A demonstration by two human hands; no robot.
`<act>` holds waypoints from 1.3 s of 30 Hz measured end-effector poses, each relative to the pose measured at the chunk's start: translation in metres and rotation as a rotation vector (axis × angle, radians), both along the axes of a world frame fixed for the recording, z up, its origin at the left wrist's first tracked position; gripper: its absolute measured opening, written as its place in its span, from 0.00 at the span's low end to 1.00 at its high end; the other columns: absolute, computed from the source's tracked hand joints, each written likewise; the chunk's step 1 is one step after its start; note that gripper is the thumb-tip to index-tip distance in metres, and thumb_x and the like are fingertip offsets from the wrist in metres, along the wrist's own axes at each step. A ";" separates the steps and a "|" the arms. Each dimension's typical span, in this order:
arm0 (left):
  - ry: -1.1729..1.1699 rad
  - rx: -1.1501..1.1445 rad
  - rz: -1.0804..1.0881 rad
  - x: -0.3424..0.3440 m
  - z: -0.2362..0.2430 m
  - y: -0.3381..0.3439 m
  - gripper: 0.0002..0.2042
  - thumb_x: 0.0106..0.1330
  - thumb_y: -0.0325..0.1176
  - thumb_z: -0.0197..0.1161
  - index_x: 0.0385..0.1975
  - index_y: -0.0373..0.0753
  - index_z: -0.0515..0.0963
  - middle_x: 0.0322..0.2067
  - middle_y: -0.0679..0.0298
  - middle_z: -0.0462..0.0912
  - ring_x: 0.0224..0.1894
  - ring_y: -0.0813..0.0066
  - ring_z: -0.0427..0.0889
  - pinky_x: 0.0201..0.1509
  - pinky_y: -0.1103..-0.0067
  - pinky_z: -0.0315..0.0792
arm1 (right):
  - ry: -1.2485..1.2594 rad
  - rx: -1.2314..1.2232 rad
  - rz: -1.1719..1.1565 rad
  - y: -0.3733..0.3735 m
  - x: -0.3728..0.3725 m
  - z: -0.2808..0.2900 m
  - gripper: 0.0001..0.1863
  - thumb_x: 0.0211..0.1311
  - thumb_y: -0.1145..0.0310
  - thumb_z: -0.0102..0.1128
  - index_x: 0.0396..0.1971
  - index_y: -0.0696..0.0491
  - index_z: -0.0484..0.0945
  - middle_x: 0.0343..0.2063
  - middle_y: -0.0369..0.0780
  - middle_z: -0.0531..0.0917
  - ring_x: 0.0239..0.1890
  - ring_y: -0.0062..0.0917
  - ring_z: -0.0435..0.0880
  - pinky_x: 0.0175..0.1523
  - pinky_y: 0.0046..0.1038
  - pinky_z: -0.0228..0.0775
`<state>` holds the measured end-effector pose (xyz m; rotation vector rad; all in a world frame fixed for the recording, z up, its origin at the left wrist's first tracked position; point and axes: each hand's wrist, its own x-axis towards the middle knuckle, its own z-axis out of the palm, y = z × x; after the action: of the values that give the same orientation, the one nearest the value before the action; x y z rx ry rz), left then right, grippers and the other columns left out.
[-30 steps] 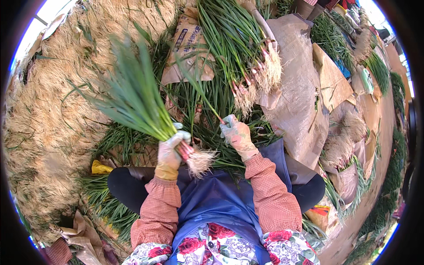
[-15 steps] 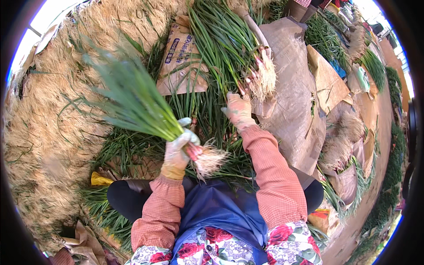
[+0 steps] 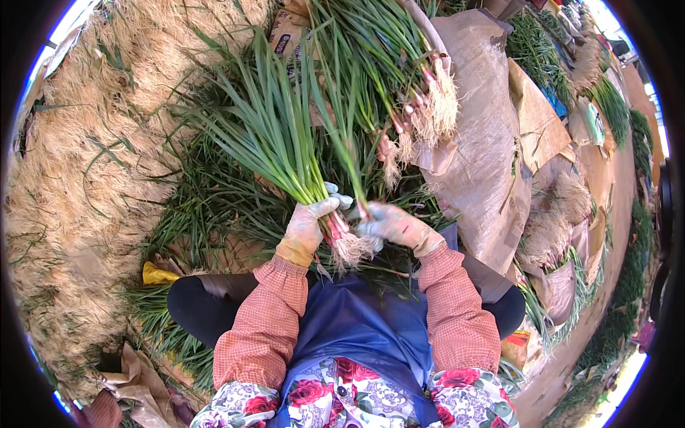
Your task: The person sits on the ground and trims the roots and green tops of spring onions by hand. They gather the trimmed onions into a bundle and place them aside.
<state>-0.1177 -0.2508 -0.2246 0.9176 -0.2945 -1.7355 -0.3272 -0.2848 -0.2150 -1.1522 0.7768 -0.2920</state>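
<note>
In my gloved left hand is a bunch of long green shoots with pinkish bases and pale stringy roots, which hang toward my lap. Just right of it, my gloved right hand pinches a loose shoot near its pink base, slightly blurred. Above my hands, a larger pile of similar plants has its roots toward the right, beside a printed sack partly covered by leaves. Below my hands is my blue apron, between my crossed legs.
Dry straw-like root litter covers the left side. Right lie brown paper sheets, more root bundles and rows of greens. A yellow bag sits by my left knee. A person's legs show at the top right.
My right hand went up to the pile half a second ago and has come back down beside the bunch with a shoot. My left hand has shifted right with the bunch.
</note>
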 end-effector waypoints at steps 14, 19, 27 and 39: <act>0.073 0.084 -0.028 -0.001 -0.011 0.014 0.12 0.59 0.20 0.59 0.43 0.33 0.71 0.35 0.51 0.83 0.32 0.63 0.84 0.39 0.70 0.81 | 0.147 0.055 -0.342 -0.027 0.030 0.006 0.21 0.68 0.54 0.54 0.51 0.55 0.78 0.16 0.27 0.68 0.18 0.13 0.66 0.30 0.16 0.67; -0.164 0.029 0.028 0.005 -0.012 0.005 0.09 0.61 0.22 0.57 0.41 0.32 0.74 0.32 0.60 0.82 0.33 0.69 0.82 0.39 0.75 0.79 | 0.338 -0.223 -0.218 -0.036 0.082 -0.005 0.14 0.64 0.59 0.60 0.39 0.55 0.78 0.28 0.39 0.83 0.26 0.22 0.78 0.34 0.27 0.71; -0.049 0.002 -0.015 -0.009 0.009 0.030 0.12 0.62 0.35 0.60 0.33 0.30 0.77 0.25 0.58 0.81 0.26 0.69 0.82 0.32 0.76 0.79 | -0.251 0.336 -0.439 -0.030 0.069 -0.010 0.13 0.65 0.57 0.61 0.35 0.53 0.77 0.15 0.27 0.69 0.14 0.11 0.62 0.19 0.17 0.54; 0.039 0.194 0.220 -0.017 -0.004 0.015 0.09 0.61 0.32 0.57 0.32 0.30 0.76 0.19 0.58 0.78 0.18 0.69 0.77 0.24 0.75 0.75 | -0.187 0.106 -0.519 -0.007 0.072 0.005 0.07 0.63 0.66 0.64 0.34 0.52 0.77 0.20 0.28 0.75 0.19 0.09 0.68 0.22 0.16 0.58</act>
<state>-0.1346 -0.2355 -0.2291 1.0146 0.0016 -1.5940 -0.2553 -0.2920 -0.2104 -0.7958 0.9054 -0.7705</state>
